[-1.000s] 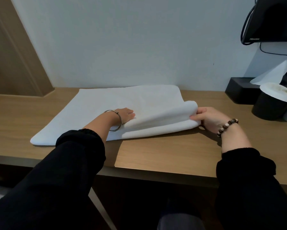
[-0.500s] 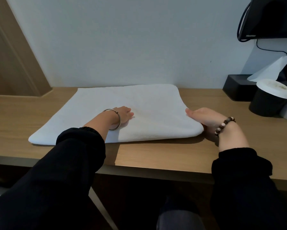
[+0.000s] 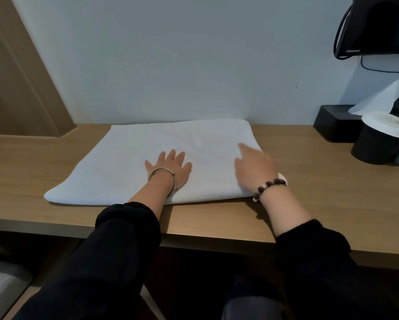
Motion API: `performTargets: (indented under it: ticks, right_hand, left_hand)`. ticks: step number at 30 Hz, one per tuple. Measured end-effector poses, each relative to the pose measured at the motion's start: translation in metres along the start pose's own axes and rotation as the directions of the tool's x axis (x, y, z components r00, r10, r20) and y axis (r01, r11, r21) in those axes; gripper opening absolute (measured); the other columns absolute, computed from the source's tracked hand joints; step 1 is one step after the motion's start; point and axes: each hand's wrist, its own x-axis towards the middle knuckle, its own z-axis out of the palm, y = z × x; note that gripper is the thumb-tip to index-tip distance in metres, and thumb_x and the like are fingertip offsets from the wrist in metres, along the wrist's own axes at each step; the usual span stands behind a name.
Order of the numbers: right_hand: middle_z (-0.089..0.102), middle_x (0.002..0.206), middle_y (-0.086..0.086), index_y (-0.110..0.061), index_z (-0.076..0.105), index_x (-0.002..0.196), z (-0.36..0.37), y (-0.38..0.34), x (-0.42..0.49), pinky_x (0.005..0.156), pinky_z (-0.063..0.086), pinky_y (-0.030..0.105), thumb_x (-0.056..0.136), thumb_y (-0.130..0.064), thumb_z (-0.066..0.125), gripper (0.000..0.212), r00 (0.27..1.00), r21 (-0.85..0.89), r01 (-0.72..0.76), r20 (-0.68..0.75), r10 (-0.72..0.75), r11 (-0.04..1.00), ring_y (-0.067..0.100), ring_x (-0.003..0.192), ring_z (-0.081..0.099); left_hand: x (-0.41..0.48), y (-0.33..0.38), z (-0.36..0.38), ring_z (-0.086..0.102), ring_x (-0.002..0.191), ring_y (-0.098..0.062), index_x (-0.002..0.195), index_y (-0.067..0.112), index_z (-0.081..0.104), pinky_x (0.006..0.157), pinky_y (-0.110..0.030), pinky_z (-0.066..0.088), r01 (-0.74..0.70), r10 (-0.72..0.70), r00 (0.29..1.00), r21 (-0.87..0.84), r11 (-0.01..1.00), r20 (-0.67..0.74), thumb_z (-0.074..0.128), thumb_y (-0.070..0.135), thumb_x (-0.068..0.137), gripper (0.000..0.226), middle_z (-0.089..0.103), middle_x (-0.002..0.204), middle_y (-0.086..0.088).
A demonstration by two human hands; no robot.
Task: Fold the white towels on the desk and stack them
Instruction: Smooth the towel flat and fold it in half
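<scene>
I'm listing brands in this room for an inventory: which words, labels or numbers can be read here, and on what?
"Hisense": small pale logo on the lower edge of the black screen at upper right. It is blurred, so this is only a likely reading.
No print shows on the white towel, tissue box, paper roll or desk.

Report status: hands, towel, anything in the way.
Left hand flat on white towel. Right hand open at towel's right end, blurred. Towel flat on desk. Tissue box apart, far right.
</scene>
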Motion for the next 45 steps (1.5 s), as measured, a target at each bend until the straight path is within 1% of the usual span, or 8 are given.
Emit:
performTargets:
  ticks: [2,4,9,14,17,35,42,45]
  right_hand:
    - [0.003,0.160,0.001,-0.029,0.004,0.151,0.015,0.000,-0.001,0.113,0.007,0.053,0.100,-0.042,0.018,0.055,0.942,-0.125,-0.010,0.331,0.051,0.992,0.030,0.145,0.003]
    - [-0.012,0.159,-0.004,-0.035,-0.003,0.151,0.021,0.004,0.001,0.112,-0.002,0.060,0.099,-0.048,0.012,0.056,0.922,-0.181,-0.009,0.380,0.078,0.983,0.029,0.145,-0.010]
    - [-0.013,0.159,-0.003,-0.028,-0.004,0.152,0.019,-0.002,-0.003,0.114,-0.003,0.056,0.099,-0.045,0.011,0.057,0.922,-0.244,-0.050,0.361,0.138,0.969,0.028,0.145,-0.010]
    - [-0.004,0.160,0.001,-0.016,0.002,0.152,0.023,-0.041,0.014,0.115,0.001,0.052,0.099,-0.043,0.017,0.061,0.935,-0.281,0.061,0.352,0.043,0.958,0.029,0.145,-0.001]
    - [-0.013,0.159,-0.002,-0.030,-0.005,0.151,0.046,-0.068,0.006,0.114,-0.004,0.053,0.098,-0.051,0.010,0.059,0.919,-0.176,0.190,0.379,-0.112,0.966,0.027,0.146,-0.009]
    - [-0.009,0.159,-0.004,-0.034,0.000,0.151,0.047,-0.054,0.004,0.115,-0.001,0.053,0.097,-0.054,0.009,0.059,0.945,-0.197,0.108,0.324,-0.039,0.975,0.022,0.146,-0.006]
    - [-0.010,0.159,-0.004,-0.036,-0.002,0.150,0.042,-0.045,0.010,0.116,-0.001,0.053,0.099,-0.046,0.009,0.053,0.924,-0.211,0.187,0.368,-0.099,0.959,0.023,0.146,-0.006]
    - [-0.004,0.160,-0.003,-0.033,0.002,0.151,0.030,-0.040,0.018,0.115,0.000,0.056,0.098,-0.042,0.011,0.054,0.921,-0.313,0.107,0.390,0.025,0.944,0.026,0.146,0.000]
  left_hand:
    - [-0.001,-0.001,-0.004,0.006,0.145,-0.019,0.147,0.032,0.021,0.110,-0.058,0.006,-0.044,0.044,0.999,-0.028,0.999,-0.030,0.019,0.046,0.096,0.053,0.012,0.157,0.009]
    - [-0.003,-0.006,-0.008,0.016,0.142,-0.018,0.141,0.027,0.034,0.111,-0.054,0.010,-0.150,0.147,0.988,-0.047,0.988,-0.053,0.025,0.042,0.097,0.048,0.026,0.153,0.005]
    - [-0.023,-0.037,-0.001,-0.004,0.146,-0.016,0.150,0.036,0.002,0.113,-0.056,0.000,-0.174,0.173,0.985,0.050,0.983,0.029,0.014,0.055,0.097,0.058,-0.005,0.158,0.012]
    - [-0.042,-0.055,0.002,-0.006,0.146,-0.021,0.150,0.035,0.001,0.109,-0.063,-0.003,0.144,-0.144,0.989,-0.013,0.989,-0.018,0.010,0.055,0.095,0.060,-0.007,0.158,0.010]
    - [-0.046,-0.053,0.000,-0.009,0.145,-0.022,0.149,0.039,-0.002,0.107,-0.065,-0.004,0.188,-0.188,0.982,-0.033,0.982,0.019,0.009,0.058,0.093,0.060,-0.010,0.158,0.010]
    - [-0.078,-0.137,-0.015,-0.010,0.145,-0.025,0.151,0.032,-0.002,0.113,-0.056,-0.005,0.481,-0.477,0.877,-0.104,0.871,0.062,0.010,0.062,0.092,0.067,-0.011,0.159,0.002]
    - [-0.091,-0.149,-0.034,0.027,0.135,-0.029,0.144,0.023,0.028,0.102,-0.046,0.032,0.458,-0.458,0.889,0.002,0.889,0.003,0.022,0.068,0.087,0.073,0.034,0.148,-0.008]
    - [-0.091,-0.145,-0.056,0.049,0.118,-0.026,0.133,0.019,0.046,0.087,-0.037,0.041,0.384,-0.395,0.917,0.145,0.912,0.059,0.026,0.069,0.088,0.070,0.050,0.137,-0.004]
